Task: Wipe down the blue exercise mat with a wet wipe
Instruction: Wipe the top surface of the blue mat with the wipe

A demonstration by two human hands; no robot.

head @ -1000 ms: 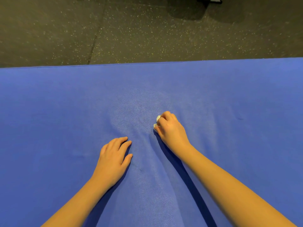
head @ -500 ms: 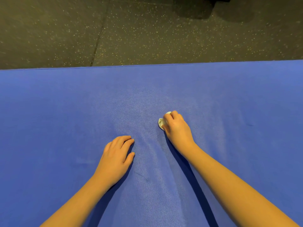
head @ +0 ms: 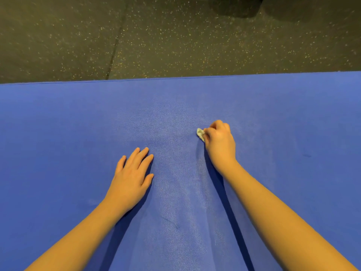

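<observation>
We are pressing a small crumpled white wet wipe (head: 200, 133) against the wide blue textured exercise mat (head: 78, 124). Our right hand (head: 219, 141) is curling its fingers tightly around the wipe, so only a bit of the wad is poking out to the left of the knuckles. Our left hand (head: 130, 177) is lying flat on the mat nearby, palm down, fingers straight and slightly spread, holding nothing. The mat is stretching across the whole lower view, and the dark speckled rubber floor (head: 175, 36) is showing beyond its far edge.
</observation>
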